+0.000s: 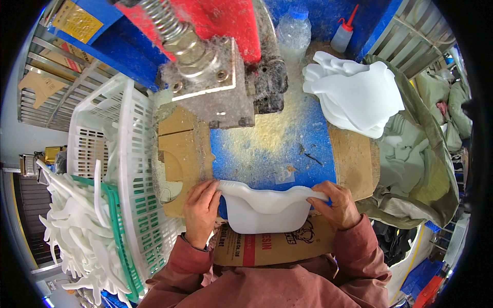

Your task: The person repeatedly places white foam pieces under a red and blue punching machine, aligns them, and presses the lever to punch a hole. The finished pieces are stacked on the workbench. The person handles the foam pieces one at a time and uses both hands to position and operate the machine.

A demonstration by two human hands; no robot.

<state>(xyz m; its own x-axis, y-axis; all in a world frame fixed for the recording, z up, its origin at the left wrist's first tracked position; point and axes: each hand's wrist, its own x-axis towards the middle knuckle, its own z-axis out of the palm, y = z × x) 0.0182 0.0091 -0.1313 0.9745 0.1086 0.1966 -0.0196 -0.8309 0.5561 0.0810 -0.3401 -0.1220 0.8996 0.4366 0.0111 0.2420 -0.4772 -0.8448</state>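
A curved white moulded plastic piece (269, 210) with a wavy far edge spans the space between my hands, near the front edge of the blue work surface (313, 154). My left hand (202, 210) pinches its left end between thumb and fingers. At the other end, my right hand (335, 204) grips the corner the same way. Beyond them hangs the metal head (210, 105) of a red machine, coated in dust. A stack of similar white pieces (359, 95) lies at the far right of the surface.
At left stands a white plastic basket (131, 169), beside a green-rimmed crate (115, 226) heaped with white strips. An open sack (436, 190) of white parts is at right. Pale dust covers the surface. A clear bottle (294, 33) and a red-tipped squeeze bottle (343, 37) stand behind.
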